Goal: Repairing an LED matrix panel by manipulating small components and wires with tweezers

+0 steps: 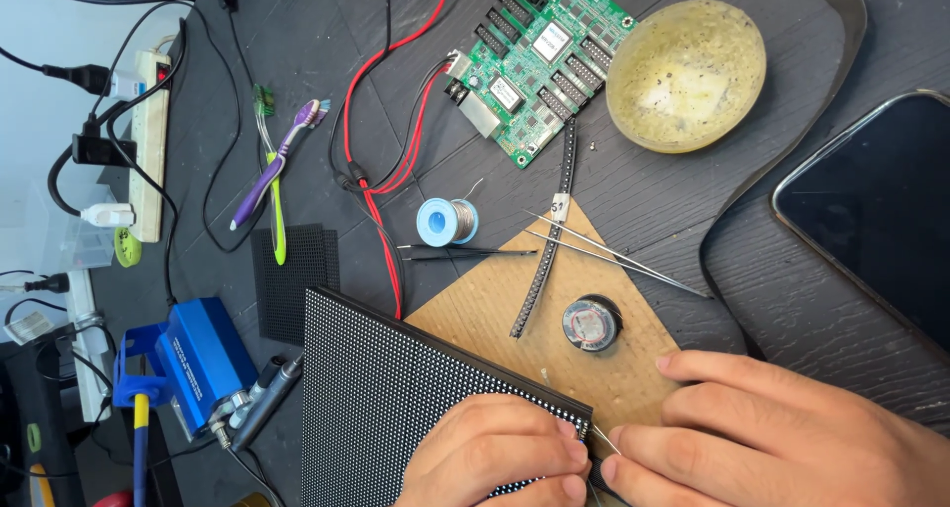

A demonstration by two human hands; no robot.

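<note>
A blue box (203, 357) sits at the left of the dark surface (693, 210). The dotted black panel (396, 388) lies beside it, the left hand (495, 458) pressed flat on its corner, grip released. The right hand (782, 438) pinches a thin needle (605, 438) at the panel's edge, over brown cardboard (554, 309).

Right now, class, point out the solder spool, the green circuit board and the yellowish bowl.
solder spool (447, 221), head view, on its blue flange.
green circuit board (539, 57), head view, on the middle of the board among the chips.
yellowish bowl (686, 74), head view, on its inner bottom.
</note>
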